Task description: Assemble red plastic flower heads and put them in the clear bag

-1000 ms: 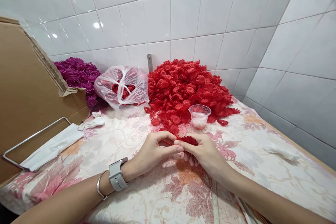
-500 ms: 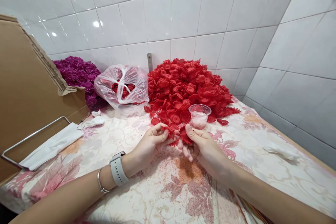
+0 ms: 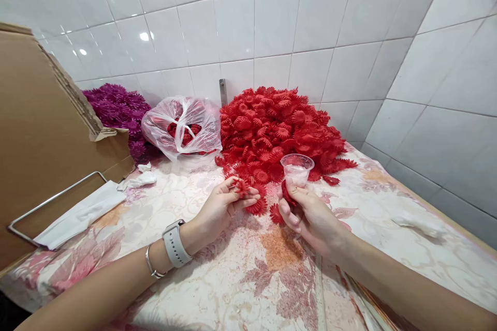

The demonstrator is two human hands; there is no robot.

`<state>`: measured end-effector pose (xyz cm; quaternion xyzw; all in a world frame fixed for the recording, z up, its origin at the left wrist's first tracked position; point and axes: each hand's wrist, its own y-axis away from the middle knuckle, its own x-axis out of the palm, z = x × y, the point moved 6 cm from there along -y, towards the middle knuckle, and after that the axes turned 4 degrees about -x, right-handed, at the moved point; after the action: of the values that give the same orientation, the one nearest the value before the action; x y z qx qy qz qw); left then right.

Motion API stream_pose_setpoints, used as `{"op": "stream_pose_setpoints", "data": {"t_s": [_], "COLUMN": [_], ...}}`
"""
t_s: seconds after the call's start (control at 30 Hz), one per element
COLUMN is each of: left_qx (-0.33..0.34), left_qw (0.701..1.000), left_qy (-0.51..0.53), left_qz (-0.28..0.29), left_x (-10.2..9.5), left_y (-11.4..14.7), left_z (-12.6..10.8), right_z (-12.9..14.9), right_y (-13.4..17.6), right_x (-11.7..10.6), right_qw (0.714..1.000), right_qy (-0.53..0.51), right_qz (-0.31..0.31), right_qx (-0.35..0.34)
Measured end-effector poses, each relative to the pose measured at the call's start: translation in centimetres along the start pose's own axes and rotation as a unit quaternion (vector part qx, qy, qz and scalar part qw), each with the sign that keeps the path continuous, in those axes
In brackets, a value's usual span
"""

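Observation:
My left hand pinches a small red fabric flower between thumb and fingers, just in front of the big heap of red flowers. To its right, my right hand is closed on another red flower piece, partly hidden by the thumb. A clear plastic cup with whitish contents stands right behind my right hand. Between the hands, loose red petals lie on the floral tablecloth.
Left of the heap sits a tied clear plastic bag with red pieces inside. Purple flowers are piled behind a cardboard box. White paper lies by a metal wire frame. A tiled wall closes the back.
My hands have moved apart: the left one slightly leftward with a red flower, the right one slightly rightward with another red piece. The view has shifted a little.

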<state>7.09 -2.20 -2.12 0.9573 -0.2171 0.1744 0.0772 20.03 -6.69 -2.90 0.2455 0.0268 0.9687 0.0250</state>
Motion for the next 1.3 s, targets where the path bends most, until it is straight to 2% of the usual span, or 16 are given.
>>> {"op": "stream_pose_setpoints", "data": {"t_s": [0.07,0.13,0.23,0.33,0.5,0.63,0.8,1.07,1.3], "left_qx": [0.063,0.128,0.212,0.252,0.257,0.259,0.241,0.248,0.257], "left_qw": [0.993,0.969,0.921,0.890,0.861,0.837,0.832,0.834,0.828], "left_qy": [-0.100,-0.204,-0.318,-0.373,-0.439,-0.479,-0.499,-0.492,-0.496], "left_qz": [-0.026,-0.055,-0.078,-0.067,0.003,0.045,0.039,0.034,0.047], "left_x": [-0.4,-0.8,-0.7,0.0,2.0,2.9,2.7,2.5,2.6], "left_y": [-0.2,-0.2,0.2,1.1,2.6,3.0,2.6,2.6,2.6], "left_z": [-0.9,-1.7,-2.6,-3.2,-3.2,-2.7,-2.3,-2.1,-1.9], "right_z": [0.3,0.4,0.7,0.7,0.3,0.0,-0.3,-0.2,-0.6], "right_y": [-0.1,0.0,0.2,0.3,0.2,0.1,0.0,0.3,0.0], "right_x": [-0.2,0.0,0.8,1.3,1.1,1.1,1.0,1.4,1.5], "right_qw": [0.999,0.999,0.997,0.990,0.977,0.972,0.964,0.966,0.960], "right_qy": [0.032,0.051,0.063,0.103,0.182,0.205,0.241,0.236,0.234], "right_qz": [-0.009,-0.007,0.037,0.080,0.091,0.094,0.099,0.103,0.137], "right_qx": [-0.003,0.003,-0.018,-0.047,-0.071,-0.064,-0.051,-0.029,-0.066]}}
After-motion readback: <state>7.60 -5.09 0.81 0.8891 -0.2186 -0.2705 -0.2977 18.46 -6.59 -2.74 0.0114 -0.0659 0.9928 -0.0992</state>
